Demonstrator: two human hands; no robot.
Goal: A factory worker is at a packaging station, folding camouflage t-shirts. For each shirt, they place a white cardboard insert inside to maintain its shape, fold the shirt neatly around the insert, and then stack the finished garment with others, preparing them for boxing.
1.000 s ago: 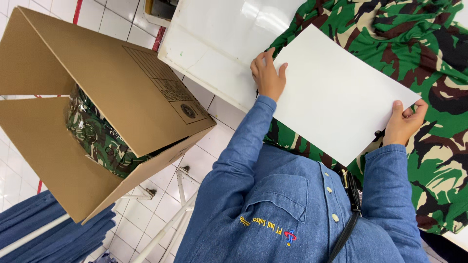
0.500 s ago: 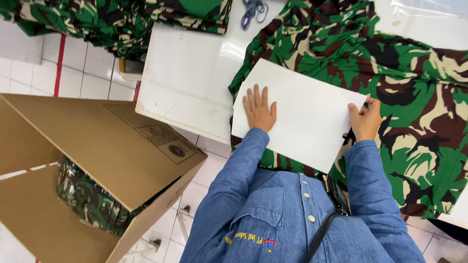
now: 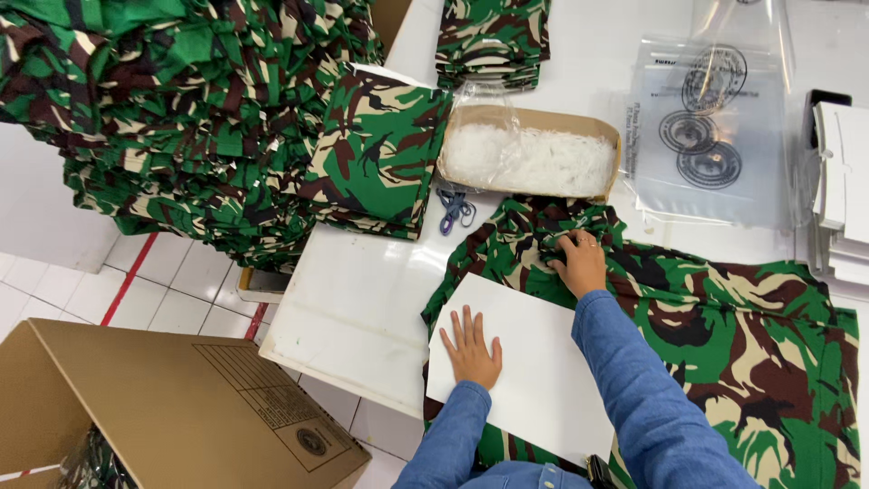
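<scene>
A camouflage garment (image 3: 724,335) lies spread on the white table (image 3: 362,299) in front of me. A white cardboard sheet (image 3: 525,367) rests on its near left part. My left hand (image 3: 472,348) lies flat on the sheet with fingers spread. My right hand (image 3: 577,261) reaches past the sheet's far edge and pinches the garment's fabric near its collar end. Both my sleeves are blue denim.
A shallow cardboard tray of white plastic fasteners (image 3: 529,156) sits beyond the garment, with blue scissors (image 3: 455,209) beside it. Folded camouflage garments (image 3: 376,154) and a large heap (image 3: 181,109) fill the left. Clear plastic bags (image 3: 711,136) and white boards (image 3: 842,190) lie right. An open carton (image 3: 181,407) stands on the floor.
My right hand left the sheet's right edge and moved forward onto the garment fabric. The left hand stays flat on the sheet. My view has lifted toward the table's far side.
</scene>
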